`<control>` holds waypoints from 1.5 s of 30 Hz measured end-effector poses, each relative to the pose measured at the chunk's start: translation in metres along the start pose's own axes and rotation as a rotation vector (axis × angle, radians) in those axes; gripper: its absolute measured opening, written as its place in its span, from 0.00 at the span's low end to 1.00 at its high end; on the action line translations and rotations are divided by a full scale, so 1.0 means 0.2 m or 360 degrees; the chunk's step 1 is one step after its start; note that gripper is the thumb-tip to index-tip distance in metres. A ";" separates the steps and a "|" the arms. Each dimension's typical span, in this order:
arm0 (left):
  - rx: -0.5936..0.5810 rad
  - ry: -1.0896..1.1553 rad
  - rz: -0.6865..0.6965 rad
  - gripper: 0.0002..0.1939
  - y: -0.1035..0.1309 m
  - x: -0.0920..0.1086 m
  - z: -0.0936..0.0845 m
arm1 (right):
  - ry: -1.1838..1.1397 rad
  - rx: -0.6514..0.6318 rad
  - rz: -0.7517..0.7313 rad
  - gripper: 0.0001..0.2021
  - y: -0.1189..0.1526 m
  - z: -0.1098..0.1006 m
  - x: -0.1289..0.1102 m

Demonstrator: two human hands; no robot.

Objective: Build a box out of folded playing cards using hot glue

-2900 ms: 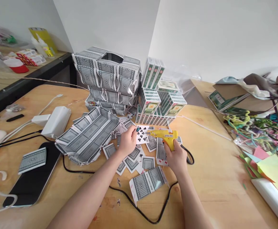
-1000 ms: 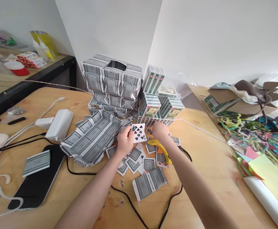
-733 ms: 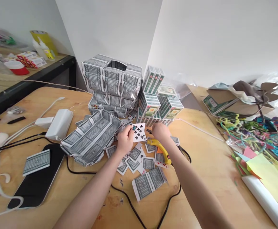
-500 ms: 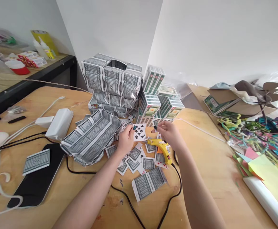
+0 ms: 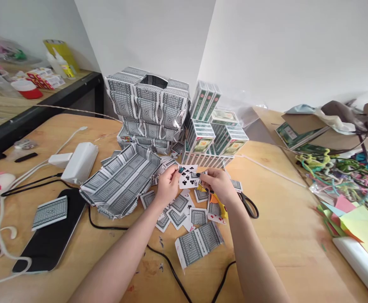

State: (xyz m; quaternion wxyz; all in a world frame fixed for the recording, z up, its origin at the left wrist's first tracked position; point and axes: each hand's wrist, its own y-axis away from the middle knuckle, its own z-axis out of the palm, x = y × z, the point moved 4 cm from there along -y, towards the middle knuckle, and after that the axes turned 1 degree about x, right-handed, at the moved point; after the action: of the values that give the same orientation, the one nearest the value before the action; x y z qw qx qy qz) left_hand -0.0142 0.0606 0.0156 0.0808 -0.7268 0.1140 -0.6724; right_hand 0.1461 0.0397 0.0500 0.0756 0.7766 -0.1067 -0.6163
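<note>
My left hand (image 5: 167, 185) pinches a playing card (image 5: 187, 180) by its left edge, the eight of clubs facing up. My right hand (image 5: 218, 185) is closed at the card's right side, its fingertips over a small grey-patterned card piece (image 5: 195, 175) that lies against the face. Below my right hand is a yellow glue gun (image 5: 224, 210), mostly hidden by the hand and wrist. Loose playing cards (image 5: 179, 204) are scattered under both hands. Nearer to me lies a joined panel of cards (image 5: 199, 244). An open tray made of cards (image 5: 121, 181) stands left of my left hand.
A large card-covered structure (image 5: 149, 105) stands behind, beside stacked card boxes (image 5: 203, 134). Black-handled scissors (image 5: 249, 205) lie right of my wrist. A black cable (image 5: 171, 263) crosses the front. A phone (image 5: 54, 240) and white adapter (image 5: 80, 163) are left; coloured paper (image 5: 361, 219) is right.
My right hand has moved left and down to the eight of clubs, now covering much of the glue gun. Scissors handles have come into sight beside the wrist. My left hand keeps its hold.
</note>
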 end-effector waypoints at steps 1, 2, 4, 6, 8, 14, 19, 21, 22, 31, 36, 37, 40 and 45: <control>-0.0007 0.0056 -0.0036 0.10 0.00 0.00 0.00 | 0.0005 0.0009 -0.0009 0.09 0.00 0.00 0.00; -0.0012 0.0116 -0.0074 0.11 0.00 -0.01 0.00 | 0.0018 0.0016 -0.0020 0.09 0.00 0.00 -0.01; -0.0028 0.0241 -0.0152 0.11 0.00 -0.02 0.00 | 0.0046 0.0031 -0.0038 0.08 0.00 0.00 -0.01; -0.0056 0.0381 -0.0229 0.12 0.00 -0.04 0.01 | 0.0052 0.0048 -0.0047 0.08 0.00 0.00 -0.01; -0.0097 0.0578 -0.0304 0.13 0.00 -0.05 0.02 | 0.0040 0.0065 -0.0062 0.08 0.01 0.01 -0.02; -0.0208 0.1262 -0.0552 0.23 -0.01 -0.03 0.04 | 0.0151 0.0130 -0.0152 0.09 0.04 0.03 -0.06; -0.0232 0.1208 -0.0789 0.10 -0.01 -0.02 0.05 | 0.0394 0.0219 -0.0256 0.10 0.06 0.04 -0.10; -0.0234 0.1183 -0.0841 0.12 -0.01 -0.03 0.05 | 0.0502 0.0243 -0.0323 0.11 0.08 0.05 -0.12; -0.0235 0.1187 -0.0860 0.14 -0.01 -0.03 0.05 | 0.0558 0.0245 -0.0363 0.11 0.08 0.06 -0.13; -0.0134 0.1264 -0.0841 0.17 -0.02 -0.08 0.05 | 0.0926 0.0226 -0.0500 0.11 0.13 0.12 -0.17; -0.0049 0.1378 -0.0809 0.15 -0.02 -0.05 0.06 | 0.0861 0.0169 -0.0473 0.07 0.14 0.14 -0.17; -0.0032 0.1402 -0.0800 0.15 -0.02 -0.04 0.06 | 0.0823 0.0159 -0.0469 0.06 0.14 0.15 -0.17; -0.0019 0.1439 -0.0764 0.15 -0.01 -0.03 0.06 | 0.0795 0.0168 -0.0479 0.05 0.13 0.15 -0.16; -0.0064 0.1335 -0.0687 0.13 0.00 -0.04 0.06 | 0.0953 0.0216 -0.0477 0.05 0.12 0.12 -0.16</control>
State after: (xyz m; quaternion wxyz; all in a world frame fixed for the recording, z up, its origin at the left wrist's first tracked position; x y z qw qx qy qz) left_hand -0.0019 0.0618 0.0061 -0.1279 -0.4010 -0.0040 -0.9071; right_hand 0.1137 0.0241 0.0800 -0.0396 0.9334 -0.0050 -0.3566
